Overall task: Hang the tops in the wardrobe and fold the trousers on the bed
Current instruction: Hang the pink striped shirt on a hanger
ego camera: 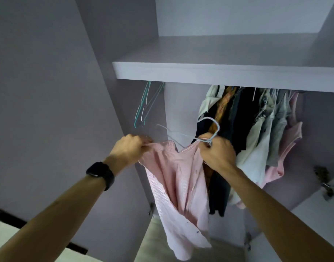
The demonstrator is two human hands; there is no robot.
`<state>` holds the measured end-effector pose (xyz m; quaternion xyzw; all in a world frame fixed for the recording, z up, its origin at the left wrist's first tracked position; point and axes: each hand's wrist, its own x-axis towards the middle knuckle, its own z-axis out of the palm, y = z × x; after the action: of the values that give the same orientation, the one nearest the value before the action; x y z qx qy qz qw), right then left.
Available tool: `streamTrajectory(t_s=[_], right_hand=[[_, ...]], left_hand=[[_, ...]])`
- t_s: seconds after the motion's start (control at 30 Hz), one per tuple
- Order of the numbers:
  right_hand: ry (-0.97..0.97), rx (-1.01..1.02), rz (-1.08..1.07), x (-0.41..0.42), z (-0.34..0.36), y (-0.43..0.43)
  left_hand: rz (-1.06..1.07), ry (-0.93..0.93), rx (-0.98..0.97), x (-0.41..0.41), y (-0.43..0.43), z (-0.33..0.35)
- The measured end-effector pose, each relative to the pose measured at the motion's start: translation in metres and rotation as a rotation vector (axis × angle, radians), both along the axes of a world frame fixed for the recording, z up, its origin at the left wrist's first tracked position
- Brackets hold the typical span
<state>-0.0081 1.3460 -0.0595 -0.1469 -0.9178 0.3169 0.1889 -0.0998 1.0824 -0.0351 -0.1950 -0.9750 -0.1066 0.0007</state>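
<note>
L hand [129, 146] pinches the pink shirt [173, 176] at the shoulder, fingers curled. R hand [217, 154] grips the hanger [217, 127] neck in a fist. Pull cloth over the wire end, then hook it up.

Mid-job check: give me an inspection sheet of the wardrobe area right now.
Surface: shelf overhead; bed not in view.
Job's things: pink shirt partly on a white hanger, not yet hung.
Clutter: empty hangers left, hung clothes right.
Hands: left hand pinches the shirt's shoulder; right hand grips the hanger neck and collar.
Cables: nothing seen.
Surroundings: open door left, hinge right.
</note>
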Motion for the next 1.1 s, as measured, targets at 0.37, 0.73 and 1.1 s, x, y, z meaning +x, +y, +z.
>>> streamTrajectory(t_s=[0.37, 0.73, 1.1], right_hand=[[-0.095, 0.01, -0.133, 0.015, -0.028, 0.098], [0.029, -0.607, 0.077, 0.093, -0.022, 0.066], [-0.196, -0.329, 0.243, 0.075, -0.015, -0.013]], left_hand=[[0.093, -0.024, 0.176, -0.002, -0.038, 0.015], [0.078, -0.361, 0.225, -0.012, 0.029, 0.038], [-0.093, -0.311, 0.27, 0.012, 0.078, 0.038]])
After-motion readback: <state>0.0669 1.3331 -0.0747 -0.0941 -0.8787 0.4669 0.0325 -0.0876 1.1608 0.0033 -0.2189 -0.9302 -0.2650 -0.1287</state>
